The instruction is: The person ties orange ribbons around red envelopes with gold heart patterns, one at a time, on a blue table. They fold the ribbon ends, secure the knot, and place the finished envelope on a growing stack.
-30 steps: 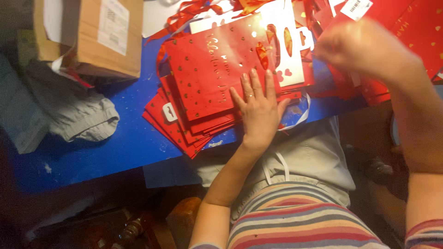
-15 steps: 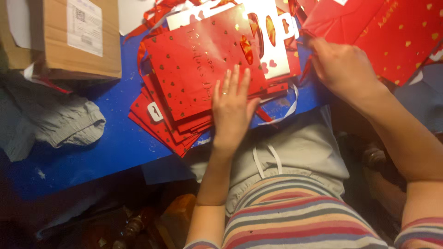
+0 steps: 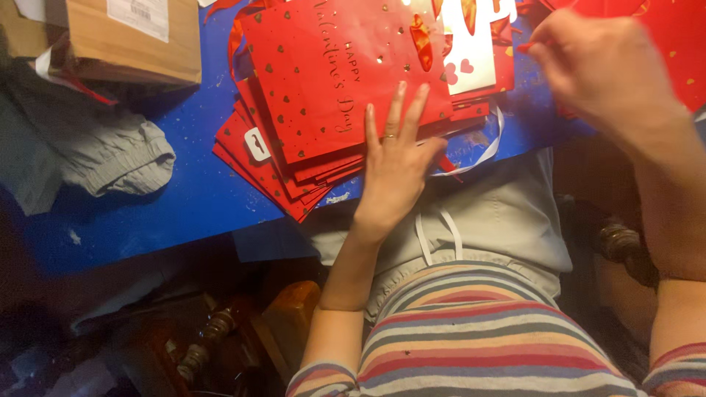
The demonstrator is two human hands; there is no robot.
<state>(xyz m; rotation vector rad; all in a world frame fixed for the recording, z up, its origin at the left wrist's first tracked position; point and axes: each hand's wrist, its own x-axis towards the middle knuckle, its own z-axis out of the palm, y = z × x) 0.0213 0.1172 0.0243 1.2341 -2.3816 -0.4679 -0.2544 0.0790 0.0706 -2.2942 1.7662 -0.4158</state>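
Left hand (image 3: 393, 165): flat, palm down, fingers spread and straight, pressing on the near edge of the red bag stack (image 3: 323, 117). Ring on one finger. Nothing gripped; the hand is apart and simply rests on the top bag

Right hand (image 3: 599, 70): raised at the upper right, blurred. Fingers curled together; a thin red bit shows at the fingertips, but I cannot tell whether they are pinched on it or what it is

Bag stack: flat paper bags, red with small gold hearts and gold script on the top one. Lies on the blue surface (image 3: 184, 198), fanned so lower bags stick out at the left and near edges. A white tag (image 3: 257, 143) shows on one lower bag at the left. Near corner of the stack reaches the surface edge, just above the person's lap

White card (image 3: 471, 51) with red hearts lies on the far right part of the stack. White ribbon (image 3: 489, 140) loops off the stack's right edge, just beside the left hand

More red bags (image 3: 662, 37) at the top right, behind the right hand

Cardboard box (image 3: 132, 37) at the top left on the surface. Grey cloth (image 3: 110, 151) bunched below it, well apart from the stack

Person wears a striped top (image 3: 478, 331)
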